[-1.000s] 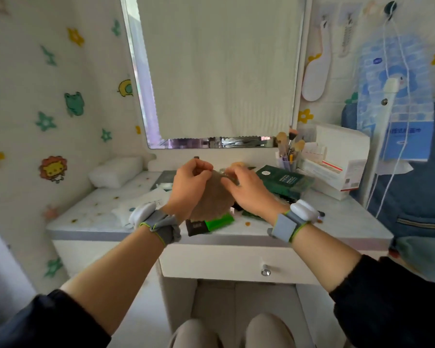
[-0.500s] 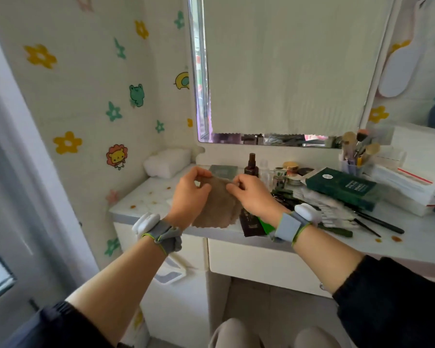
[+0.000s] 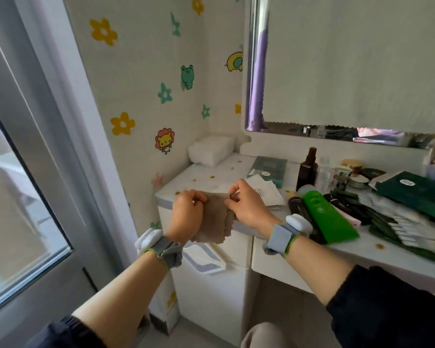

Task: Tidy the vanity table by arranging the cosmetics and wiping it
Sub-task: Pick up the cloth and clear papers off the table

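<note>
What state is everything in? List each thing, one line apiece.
Cloth, held up by both hands, hanging loose.
Left hand, pinching the cloth's top edge.
Right hand, pinching the cloth's top edge.
Brown bottle, upright, cap on.
Green tube, lying flat.
Mirror, mostly covered.

White vanity table [image 3: 377, 249] w/ cosmetics [image 3: 327, 217]
</note>
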`<state>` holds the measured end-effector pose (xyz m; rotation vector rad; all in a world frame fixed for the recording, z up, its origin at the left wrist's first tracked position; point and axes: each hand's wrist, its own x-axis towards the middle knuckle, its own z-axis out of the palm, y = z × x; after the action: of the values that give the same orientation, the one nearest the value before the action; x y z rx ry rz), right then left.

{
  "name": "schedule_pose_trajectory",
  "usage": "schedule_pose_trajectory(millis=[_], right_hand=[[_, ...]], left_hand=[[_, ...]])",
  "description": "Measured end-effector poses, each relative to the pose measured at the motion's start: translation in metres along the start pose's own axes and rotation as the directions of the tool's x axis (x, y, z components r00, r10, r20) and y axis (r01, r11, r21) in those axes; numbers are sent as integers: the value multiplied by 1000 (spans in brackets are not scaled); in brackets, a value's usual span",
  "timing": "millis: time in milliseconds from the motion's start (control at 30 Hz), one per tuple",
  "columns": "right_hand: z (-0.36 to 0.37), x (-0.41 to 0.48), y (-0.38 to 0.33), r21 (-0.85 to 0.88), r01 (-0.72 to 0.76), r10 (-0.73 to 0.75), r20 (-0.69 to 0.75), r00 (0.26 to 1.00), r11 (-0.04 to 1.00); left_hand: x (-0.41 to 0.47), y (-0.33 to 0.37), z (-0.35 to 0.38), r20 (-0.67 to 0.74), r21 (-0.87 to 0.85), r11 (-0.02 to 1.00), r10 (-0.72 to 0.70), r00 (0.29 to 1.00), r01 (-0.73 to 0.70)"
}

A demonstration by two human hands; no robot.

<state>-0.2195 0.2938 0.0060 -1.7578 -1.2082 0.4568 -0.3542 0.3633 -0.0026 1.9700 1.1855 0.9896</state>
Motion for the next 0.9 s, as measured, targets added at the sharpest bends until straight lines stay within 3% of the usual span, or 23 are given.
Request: schedule_pose_trajectory(millis=[267,433,533,633,700,800,900], right_hand=[[31,17,-5,-90,75,-81,-64,995,993],[44,21,-7,-290,183,-225,-121,967,939],[49,21,-6,-497,320,-367,4,930,806],[57,20,-3,-658,386,-329,216,919,646],[62,19,-2,-715,404,-306,271,913,571],[63,20,-2,-737,397,-307,265,914,547],[63,25,-4,-743,388,-272,281,920,545]], left_hand=[[10,-25,1,0,89,995,-37,999,37],[14,-38,5,4,139,990,-36,999,35],[19,-45,7,-6,199,980,-28,1000,28],[20,-51,11,-26,305,952,19,999,-10],[20,-54,16,-45,439,897,87,995,-59],[14,-58,21,-46,586,801,180,983,-119],[5,-58,23,6,577,780,293,956,-243]])
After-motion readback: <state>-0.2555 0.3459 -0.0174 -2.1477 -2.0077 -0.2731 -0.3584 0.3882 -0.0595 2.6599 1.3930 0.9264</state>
